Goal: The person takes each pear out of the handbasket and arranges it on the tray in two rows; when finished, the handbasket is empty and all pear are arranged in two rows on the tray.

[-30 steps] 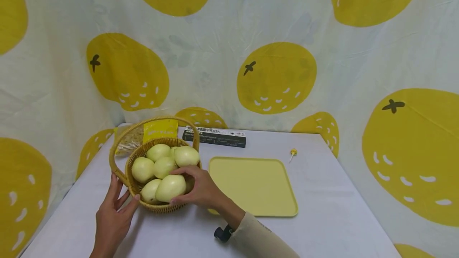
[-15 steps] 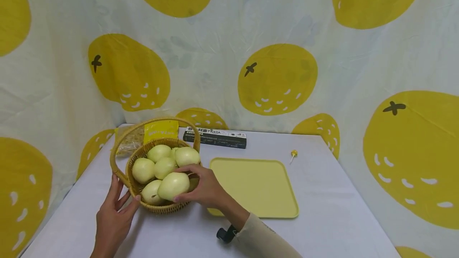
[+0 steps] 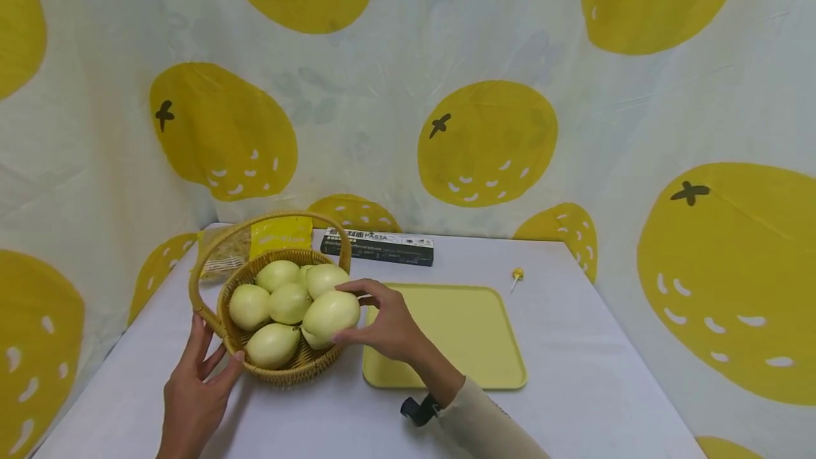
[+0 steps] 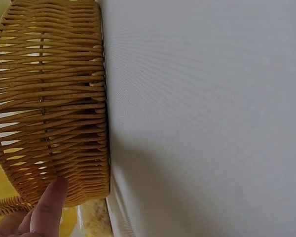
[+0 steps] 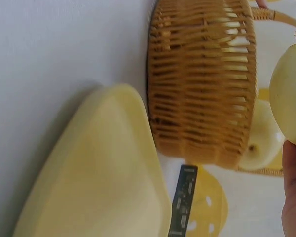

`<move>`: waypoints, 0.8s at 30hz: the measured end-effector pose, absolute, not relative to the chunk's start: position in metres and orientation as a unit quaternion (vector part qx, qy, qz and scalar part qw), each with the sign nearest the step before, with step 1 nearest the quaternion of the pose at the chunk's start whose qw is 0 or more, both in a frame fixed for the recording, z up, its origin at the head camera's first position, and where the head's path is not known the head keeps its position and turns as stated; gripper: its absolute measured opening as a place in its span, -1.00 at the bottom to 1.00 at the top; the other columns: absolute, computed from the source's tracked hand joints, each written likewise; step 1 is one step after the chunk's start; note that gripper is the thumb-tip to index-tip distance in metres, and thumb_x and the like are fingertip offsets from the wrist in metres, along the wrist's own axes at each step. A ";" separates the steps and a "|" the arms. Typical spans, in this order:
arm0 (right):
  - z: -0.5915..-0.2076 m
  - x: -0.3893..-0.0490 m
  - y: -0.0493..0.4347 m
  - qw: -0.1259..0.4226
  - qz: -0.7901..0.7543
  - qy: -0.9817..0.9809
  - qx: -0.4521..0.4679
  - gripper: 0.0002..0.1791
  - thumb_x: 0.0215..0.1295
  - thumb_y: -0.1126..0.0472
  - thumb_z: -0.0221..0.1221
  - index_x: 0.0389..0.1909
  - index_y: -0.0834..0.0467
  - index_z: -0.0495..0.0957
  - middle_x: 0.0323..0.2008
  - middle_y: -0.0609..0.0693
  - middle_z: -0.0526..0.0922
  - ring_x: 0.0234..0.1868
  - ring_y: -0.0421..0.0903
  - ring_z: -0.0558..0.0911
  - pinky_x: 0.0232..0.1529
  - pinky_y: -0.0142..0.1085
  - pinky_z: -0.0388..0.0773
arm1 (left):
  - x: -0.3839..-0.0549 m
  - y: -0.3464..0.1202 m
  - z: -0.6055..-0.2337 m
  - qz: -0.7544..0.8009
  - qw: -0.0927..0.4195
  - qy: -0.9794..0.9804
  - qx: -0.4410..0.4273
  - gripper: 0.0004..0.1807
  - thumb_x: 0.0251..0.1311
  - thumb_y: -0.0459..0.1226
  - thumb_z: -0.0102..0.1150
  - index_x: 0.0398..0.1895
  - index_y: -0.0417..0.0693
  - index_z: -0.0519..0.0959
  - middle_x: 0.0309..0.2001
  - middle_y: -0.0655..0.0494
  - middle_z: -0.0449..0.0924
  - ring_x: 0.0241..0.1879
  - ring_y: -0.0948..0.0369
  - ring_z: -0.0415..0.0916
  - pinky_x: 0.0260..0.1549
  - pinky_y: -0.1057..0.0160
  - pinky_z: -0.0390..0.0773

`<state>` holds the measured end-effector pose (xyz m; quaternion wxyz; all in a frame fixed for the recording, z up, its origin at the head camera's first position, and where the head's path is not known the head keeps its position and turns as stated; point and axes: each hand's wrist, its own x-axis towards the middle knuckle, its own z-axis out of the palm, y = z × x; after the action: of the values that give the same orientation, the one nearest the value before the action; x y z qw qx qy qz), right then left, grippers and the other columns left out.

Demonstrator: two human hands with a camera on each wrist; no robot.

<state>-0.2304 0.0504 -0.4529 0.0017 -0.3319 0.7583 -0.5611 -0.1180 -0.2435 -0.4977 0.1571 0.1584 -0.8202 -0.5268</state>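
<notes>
A wicker basket (image 3: 295, 374) with an arched handle stands at the left of the table and holds several pale yellow-green pears (image 3: 273, 346). My left hand (image 3: 194, 395) holds the basket's left side near the handle's foot; in the left wrist view a finger (image 4: 50, 205) lies against the weave. My right hand (image 3: 397, 328) grips one pear (image 3: 331, 314) between thumb and fingers, at the basket's right rim. In the right wrist view this pear (image 5: 292, 94), stem showing, is above the rim, with another pear (image 5: 261, 133) behind it.
A yellow tray (image 3: 455, 331) lies right of the basket, partly behind my right hand. Behind stand a black pasta box (image 3: 377, 248) and a yellow-and-clear food bag (image 3: 280, 234). A lollipop (image 3: 517, 275) lies at the back right. A patterned curtain (image 3: 357, 126) hangs behind the table.
My right hand has lifted the pear from the basket's front and moved it to the right, over the right rim. The left hand stays on the basket.
</notes>
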 end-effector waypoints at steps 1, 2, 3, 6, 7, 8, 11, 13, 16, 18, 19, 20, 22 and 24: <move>-0.453 -0.231 0.053 -0.001 -0.564 0.757 -0.330 -0.24 0.00 0.14 0.69 0.28 -0.12 0.64 0.23 -0.19 0.69 0.25 -0.16 0.66 0.27 -0.19 0.72 | -0.118 -0.244 -0.498 -0.526 0.157 -0.821 0.158 0.12 0.42 -0.20 0.38 0.68 0.59 -0.25 0.70 0.08 0.02 0.43 -0.09 0.43 -0.12 0.76 0.60; -0.452 -0.233 0.055 -0.004 -0.566 0.757 -0.327 -0.24 0.00 0.14 0.69 0.28 -0.11 0.64 0.23 -0.18 0.69 0.25 -0.16 0.66 0.27 -0.17 0.73 | -0.118 -0.244 -0.498 -0.526 0.156 -0.821 0.158 0.12 0.42 -0.20 0.38 0.68 0.59 -0.25 0.70 0.08 0.01 0.43 -0.09 0.43 -0.12 0.75 0.61; -0.452 -0.234 0.058 -0.007 -0.567 0.757 -0.325 -0.24 -0.01 0.14 0.69 0.28 -0.11 0.64 0.23 -0.18 0.69 0.25 -0.16 0.66 0.26 -0.16 0.73 | -0.117 -0.244 -0.498 -0.526 0.156 -0.821 0.158 0.11 0.42 -0.20 0.38 0.68 0.59 -0.25 0.70 0.10 0.00 0.43 -0.09 0.43 -0.12 0.75 0.61; -0.449 -0.237 0.065 -0.020 -0.571 0.756 -0.319 -0.24 -0.02 0.17 0.69 0.28 -0.06 0.65 0.22 -0.16 0.70 0.23 -0.14 0.66 0.24 -0.12 0.74 | -0.117 -0.244 -0.498 -0.525 0.152 -0.822 0.160 0.10 0.43 -0.20 0.38 0.68 0.59 -0.24 0.70 0.15 -0.03 0.44 -0.12 0.42 -0.13 0.75 0.61; -0.449 -0.238 0.068 -0.023 -0.571 0.757 -0.317 -0.24 -0.02 0.17 0.69 0.28 -0.05 0.65 0.22 -0.16 0.71 0.23 -0.13 0.66 0.23 -0.12 0.75 | -0.117 -0.244 -0.498 -0.524 0.151 -0.822 0.161 0.10 0.43 -0.20 0.38 0.68 0.59 -0.23 0.70 0.18 -0.04 0.45 -0.13 0.43 -0.14 0.75 0.61; -0.448 -0.239 0.071 -0.026 -0.570 0.758 -0.315 -0.24 -0.02 0.17 0.69 0.28 -0.06 0.65 0.21 -0.16 0.71 0.23 -0.14 0.66 0.23 -0.13 0.75 | -0.118 -0.244 -0.498 -0.524 0.150 -0.823 0.163 0.09 0.43 -0.20 0.37 0.68 0.58 -0.22 0.70 0.20 -0.04 0.45 -0.13 0.43 -0.14 0.75 0.61; -0.446 -0.241 0.079 -0.037 -0.569 0.761 -0.309 -0.25 -0.01 0.18 0.69 0.27 -0.05 0.65 0.20 -0.13 0.72 0.21 -0.12 0.67 0.22 -0.15 0.75 | -0.118 -0.244 -0.498 -0.521 0.148 -0.824 0.165 0.06 0.43 -0.21 0.37 0.68 0.54 -0.19 0.69 0.22 -0.03 0.45 -0.14 0.43 -0.17 0.76 0.60; -0.446 -0.243 0.084 -0.044 -0.569 0.763 -0.303 -0.26 -0.01 0.19 0.68 0.27 -0.06 0.66 0.19 -0.12 0.73 0.21 -0.12 0.67 0.22 -0.17 0.75 | -0.118 -0.244 -0.498 -0.521 0.146 -0.824 0.166 0.06 0.43 -0.20 0.37 0.69 0.51 -0.18 0.69 0.23 -0.04 0.46 -0.14 0.43 -0.17 0.77 0.60; -0.447 -0.246 0.094 -0.050 -0.567 0.769 -0.289 -0.26 -0.02 0.20 0.68 0.26 -0.08 0.66 0.16 -0.12 0.74 0.21 -0.12 0.67 0.23 -0.19 0.75 | -0.119 -0.244 -0.498 -0.521 0.144 -0.824 0.168 0.06 0.44 -0.21 0.36 0.69 0.50 -0.18 0.69 0.22 -0.04 0.46 -0.14 0.43 -0.17 0.77 0.59; -0.448 -0.247 0.100 -0.052 -0.566 0.774 -0.278 -0.25 -0.02 0.20 0.69 0.26 -0.09 0.67 0.16 -0.11 0.74 0.21 -0.11 0.67 0.24 -0.19 0.75 | -0.119 -0.244 -0.498 -0.522 0.144 -0.824 0.167 0.06 0.44 -0.20 0.36 0.69 0.51 -0.18 0.69 0.22 -0.04 0.46 -0.14 0.43 -0.17 0.77 0.59; -0.448 -0.248 0.103 -0.052 -0.566 0.776 -0.273 -0.25 -0.02 0.19 0.69 0.26 -0.09 0.67 0.16 -0.11 0.74 0.21 -0.10 0.67 0.24 -0.19 0.75 | -0.119 -0.245 -0.498 -0.522 0.146 -0.824 0.166 0.05 0.44 -0.20 0.36 0.69 0.52 -0.18 0.69 0.21 -0.03 0.46 -0.14 0.43 -0.17 0.77 0.59; -0.448 -0.248 0.106 -0.052 -0.566 0.779 -0.266 -0.25 -0.03 0.19 0.69 0.26 -0.10 0.67 0.16 -0.12 0.74 0.21 -0.11 0.67 0.25 -0.20 0.74 | -0.118 -0.245 -0.499 -0.523 0.147 -0.824 0.164 0.05 0.44 -0.19 0.36 0.69 0.53 -0.18 0.69 0.21 -0.04 0.45 -0.14 0.43 -0.17 0.78 0.59; -0.450 -0.248 0.111 -0.055 -0.566 0.781 -0.258 -0.26 -0.02 0.18 0.69 0.26 -0.08 0.67 0.17 -0.10 0.74 0.19 -0.08 0.68 0.24 -0.20 0.75 | -0.118 -0.245 -0.499 -0.519 0.149 -0.826 0.161 0.05 0.44 -0.18 0.36 0.68 0.54 -0.19 0.70 0.20 -0.04 0.45 -0.15 0.43 -0.16 0.77 0.59; -0.452 -0.249 0.115 -0.059 -0.566 0.783 -0.252 -0.26 -0.01 0.18 0.69 0.26 -0.05 0.68 0.17 -0.08 0.74 0.17 -0.07 0.68 0.23 -0.21 0.75 | -0.118 -0.245 -0.498 -0.516 0.152 -0.828 0.159 0.05 0.45 -0.18 0.35 0.68 0.55 -0.20 0.70 0.18 -0.04 0.45 -0.16 0.43 -0.15 0.76 0.60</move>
<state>-0.2493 0.1154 -0.4519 -0.0593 -0.2520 0.7826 -0.5662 -0.1182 -0.2449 -0.4980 0.1521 0.1585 -0.8281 -0.5158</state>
